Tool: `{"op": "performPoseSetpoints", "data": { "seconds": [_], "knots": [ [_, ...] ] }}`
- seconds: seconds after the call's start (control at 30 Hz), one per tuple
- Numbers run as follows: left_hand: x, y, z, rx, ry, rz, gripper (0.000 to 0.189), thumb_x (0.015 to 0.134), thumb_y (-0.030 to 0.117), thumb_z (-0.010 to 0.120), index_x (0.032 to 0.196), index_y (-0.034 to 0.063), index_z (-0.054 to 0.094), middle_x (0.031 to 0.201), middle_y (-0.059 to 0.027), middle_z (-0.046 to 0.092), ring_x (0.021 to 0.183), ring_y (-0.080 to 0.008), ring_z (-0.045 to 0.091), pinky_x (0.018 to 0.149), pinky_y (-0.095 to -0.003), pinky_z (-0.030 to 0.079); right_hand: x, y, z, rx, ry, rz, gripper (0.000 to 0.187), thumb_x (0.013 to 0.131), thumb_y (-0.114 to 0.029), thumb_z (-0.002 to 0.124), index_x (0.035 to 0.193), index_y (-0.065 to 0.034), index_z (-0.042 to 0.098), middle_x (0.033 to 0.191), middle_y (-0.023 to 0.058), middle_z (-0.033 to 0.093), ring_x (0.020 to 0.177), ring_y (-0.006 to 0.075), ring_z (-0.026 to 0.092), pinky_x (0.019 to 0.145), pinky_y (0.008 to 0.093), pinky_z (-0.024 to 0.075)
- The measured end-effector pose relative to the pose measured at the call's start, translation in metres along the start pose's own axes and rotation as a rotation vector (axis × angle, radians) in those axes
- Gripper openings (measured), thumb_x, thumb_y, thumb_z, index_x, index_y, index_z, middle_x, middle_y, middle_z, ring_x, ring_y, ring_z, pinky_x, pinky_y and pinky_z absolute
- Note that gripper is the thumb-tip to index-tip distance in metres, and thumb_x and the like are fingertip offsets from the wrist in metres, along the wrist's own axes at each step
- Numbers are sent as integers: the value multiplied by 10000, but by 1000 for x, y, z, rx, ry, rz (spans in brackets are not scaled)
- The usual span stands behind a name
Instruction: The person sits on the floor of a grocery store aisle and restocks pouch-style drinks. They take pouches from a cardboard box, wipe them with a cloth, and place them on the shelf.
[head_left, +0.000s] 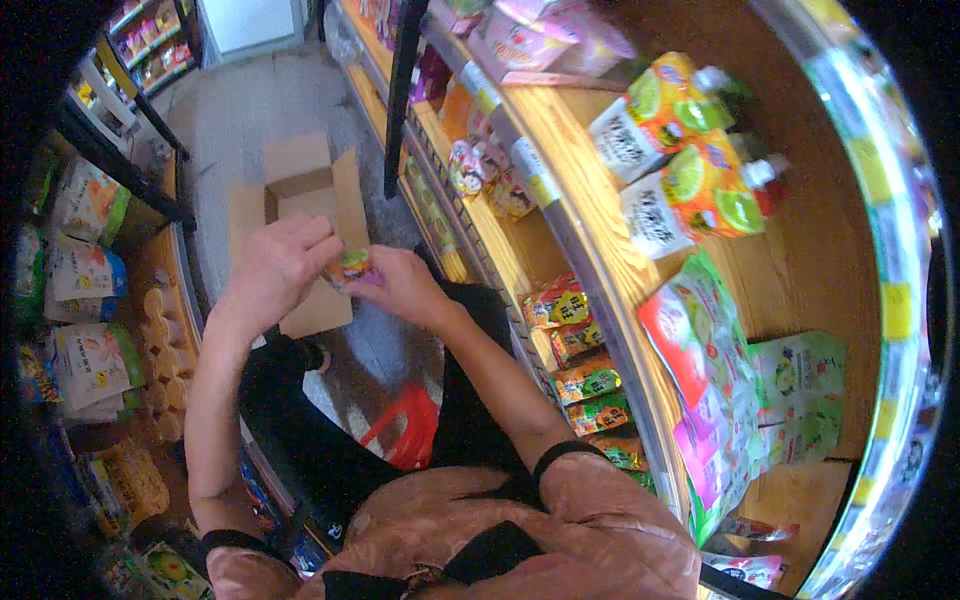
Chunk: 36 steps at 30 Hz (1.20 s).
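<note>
Both my hands meet in front of me, over the near part of an open cardboard box (315, 319) on the floor. My right hand (405, 285) grips a small orange and green snack packet (354, 261) between thumb and fingers. Close by on the left, my left hand (289, 262) is bent with its fingertips near the packet's left side; whether they pinch it is hidden by the hand. Two spouted drink pouches with lime pictures (686, 191) stand on the wooden shelf to the right.
Shelving (592, 255) with price strips runs along my right, holding green pouches (799, 405) and rows of small snack packets (589, 380). More bagged goods (90, 360) fill the shelves on my left. A red plastic bag (412, 427) lies between my legs.
</note>
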<state>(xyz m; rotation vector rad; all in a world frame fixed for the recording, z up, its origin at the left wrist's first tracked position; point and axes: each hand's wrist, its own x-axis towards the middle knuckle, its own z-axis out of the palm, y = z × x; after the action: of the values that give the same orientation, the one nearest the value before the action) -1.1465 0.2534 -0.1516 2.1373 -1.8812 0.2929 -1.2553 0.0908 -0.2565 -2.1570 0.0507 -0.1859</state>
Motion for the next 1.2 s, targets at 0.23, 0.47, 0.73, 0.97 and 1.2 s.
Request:
{"op": "performPoseSetpoints", "data": {
  "seconds": [0.23, 0.47, 0.73, 0.97, 1.2],
  "knots": [
    [35, 74, -73, -8, 94, 191, 143, 704, 81, 611, 837, 78, 559, 851, -76, 530, 801, -277, 567, 647, -373, 472, -56, -52, -37, 219, 239, -111, 245, 851, -247, 684, 952, -26, 652, 783, 102, 654, 667, 206, 642, 612, 324, 501],
    [62, 101, -107, 44, 654, 162, 367, 743, 93, 654, 1108, 121, 641, 1262, -106, 551, 1074, -281, 578, 842, -360, 478, -64, -92, -70, 697, 617, 31, 250, 956, -242, 565, 940, -9, 654, 774, 16, 649, 647, 74, 581, 582, 242, 475],
    [-5, 97, -58, -186, 502, -189, 379, 759, 66, 699, 1127, 102, 614, 1274, -118, 525, 1016, -294, 594, 819, -377, 496, -44, -91, -178, 84, 1096, -21, 408, 946, -344, 543, 789, 29, 595, 648, 133, 609, 631, 243, 641, 568, 376, 478],
    [-93, 116, 42, -326, 177, -461, 324, 802, 73, 666, 1118, 83, 591, 1275, -136, 498, 962, -330, 605, 794, -401, 508, -23, -63, -213, -292, 1102, 175, 388, 921, -339, 526, 813, 18, 633, 782, 266, 634, 780, 454, 614, 713, 507, 466],
    [-123, 150, 80, -400, 109, -521, 338, 809, 82, 660, 1139, 97, 586, 1283, -126, 497, 920, -346, 610, 780, -418, 510, -17, -68, -210, -386, 1097, 302, 341, 894, -327, 569, 924, 7, 628, 855, 272, 642, 847, 462, 611, 764, 520, 471]
  ]
}}
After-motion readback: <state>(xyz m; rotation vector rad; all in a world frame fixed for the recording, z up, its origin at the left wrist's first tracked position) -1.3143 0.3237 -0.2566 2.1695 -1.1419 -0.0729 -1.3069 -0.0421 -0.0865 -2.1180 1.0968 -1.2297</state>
